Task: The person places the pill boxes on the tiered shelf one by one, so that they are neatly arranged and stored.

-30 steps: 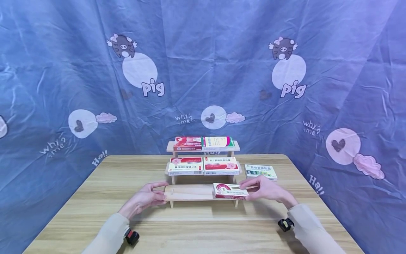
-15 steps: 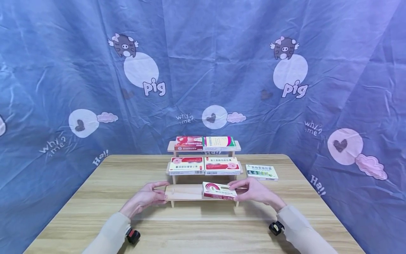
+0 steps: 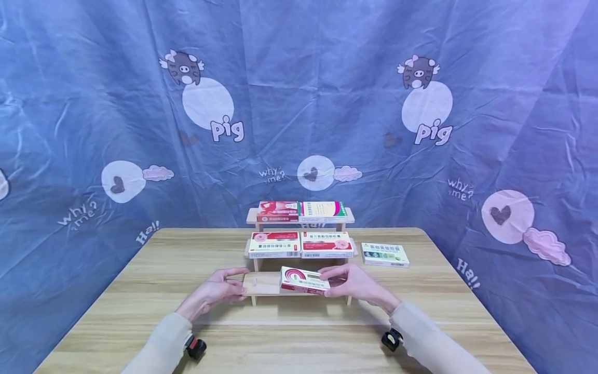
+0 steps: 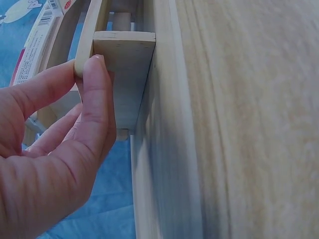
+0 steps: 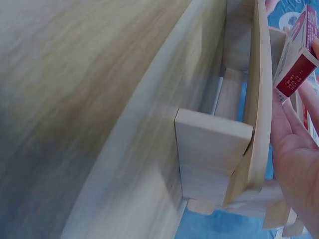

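Note:
My right hand [image 3: 358, 286] grips a white and dark red medicine box [image 3: 299, 280] by its right end. The box is held slightly tilted over the bottom step [image 3: 261, 284] of a small wooden three-step rack. In the right wrist view, the dark red end flap [image 5: 297, 74] shows above the step's edge. My left hand [image 3: 216, 292] pinches the left end of that same step between thumb and fingers, and the left wrist view shows the fingertips [image 4: 94, 67] on the board's edge.
Two red and white medicine boxes [image 3: 274, 244] lie side by side on the middle step. The top step carries a red box [image 3: 279, 210] and a white, green and magenta box [image 3: 322, 209]. Another white and green box [image 3: 385, 254] lies on the table [image 3: 140, 311] right of the rack.
My right hand has carried the medicine box leftward along the bottom step, from its right end to about its middle. The left hand has stayed at the step's left end.

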`<state>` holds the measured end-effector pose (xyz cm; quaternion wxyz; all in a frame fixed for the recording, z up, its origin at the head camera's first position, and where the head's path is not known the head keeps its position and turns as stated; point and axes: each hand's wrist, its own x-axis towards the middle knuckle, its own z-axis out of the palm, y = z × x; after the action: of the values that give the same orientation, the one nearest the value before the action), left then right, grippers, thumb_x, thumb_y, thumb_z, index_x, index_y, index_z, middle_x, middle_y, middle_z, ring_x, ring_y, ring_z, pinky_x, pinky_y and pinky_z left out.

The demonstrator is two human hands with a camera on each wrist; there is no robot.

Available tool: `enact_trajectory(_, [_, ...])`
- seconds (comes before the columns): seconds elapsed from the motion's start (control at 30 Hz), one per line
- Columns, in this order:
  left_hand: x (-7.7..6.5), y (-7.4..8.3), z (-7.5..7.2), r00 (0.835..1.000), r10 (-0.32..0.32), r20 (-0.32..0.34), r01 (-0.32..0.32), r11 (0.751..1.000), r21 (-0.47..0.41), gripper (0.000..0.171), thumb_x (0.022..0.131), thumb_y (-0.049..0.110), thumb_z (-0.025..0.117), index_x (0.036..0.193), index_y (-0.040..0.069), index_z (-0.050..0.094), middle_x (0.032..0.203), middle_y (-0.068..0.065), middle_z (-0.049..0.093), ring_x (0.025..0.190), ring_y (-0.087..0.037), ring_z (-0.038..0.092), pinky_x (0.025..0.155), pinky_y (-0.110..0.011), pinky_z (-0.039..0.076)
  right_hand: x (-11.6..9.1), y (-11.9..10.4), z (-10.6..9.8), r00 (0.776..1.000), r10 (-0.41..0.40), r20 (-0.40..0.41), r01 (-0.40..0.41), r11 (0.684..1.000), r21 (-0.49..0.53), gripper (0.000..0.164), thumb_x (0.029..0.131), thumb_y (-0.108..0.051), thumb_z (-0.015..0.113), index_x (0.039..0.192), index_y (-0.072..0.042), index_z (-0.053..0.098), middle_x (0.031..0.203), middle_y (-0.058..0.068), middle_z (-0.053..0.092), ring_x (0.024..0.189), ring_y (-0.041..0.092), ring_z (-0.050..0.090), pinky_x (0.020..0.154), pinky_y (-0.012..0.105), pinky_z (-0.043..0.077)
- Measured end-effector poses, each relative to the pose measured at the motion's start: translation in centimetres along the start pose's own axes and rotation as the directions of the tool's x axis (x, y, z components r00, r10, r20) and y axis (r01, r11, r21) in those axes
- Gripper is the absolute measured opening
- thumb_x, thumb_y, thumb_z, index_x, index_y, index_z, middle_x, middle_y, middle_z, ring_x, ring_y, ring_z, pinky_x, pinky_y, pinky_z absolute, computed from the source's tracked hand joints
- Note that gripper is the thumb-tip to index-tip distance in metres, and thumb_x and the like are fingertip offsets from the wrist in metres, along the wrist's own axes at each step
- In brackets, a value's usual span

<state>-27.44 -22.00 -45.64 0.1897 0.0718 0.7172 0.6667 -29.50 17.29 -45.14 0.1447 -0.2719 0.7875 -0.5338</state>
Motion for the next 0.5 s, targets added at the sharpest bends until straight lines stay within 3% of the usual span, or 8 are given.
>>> enact_trajectory(0.17, [0.0,0.2,0.1,1.000,0.006,0.008,-0.006,1.000,0.003,0.071,0.086,-0.007,0.063,0.148,-0.009,0.028,0.094,-0.011,0.068,0.085,-0.017,0.068,0.081,-0.030,0.061,0.5,-0.5,0.4,1.000,-0.005,-0.024,0.003,0.995,-0.098,0.040,0.076,-0.019,0.083,0.115,-0.014,0.073,0.136,0.010,0.061,0.120,0.025,0.062,0.103,0.032,0.051])
enact_trajectory(0.33, [-0.1,0.3,0.1,1.000,-0.008,-0.008,0.008,1.000,0.025,0.071,0.086,-0.007,0.064,0.148,-0.008,0.030,0.095,-0.012,0.067,0.086,-0.018,0.068,0.082,-0.032,0.061,1.0,-1.1,1.1,0.999,-0.003,-0.036,-0.001,0.995,-0.099,0.042,0.074,-0.019,0.085,0.114,-0.012,0.073,0.133,0.012,0.063,0.118,0.027,0.063,0.104,0.043,0.050])
enact_trajectory(0.5, [-0.2,0.4,0.1,1.000,-0.020,-0.016,0.021,0.999,0.045,0.072,0.084,-0.006,0.066,0.148,-0.007,0.031,0.099,-0.016,0.067,0.087,-0.020,0.069,0.085,-0.034,0.061,1.5,-1.6,2.0,0.999,-0.002,-0.053,-0.004,0.995,-0.103,0.042,0.073,-0.016,0.085,0.112,-0.009,0.074,0.132,0.015,0.062,0.116,0.028,0.064,0.102,0.040,0.051])
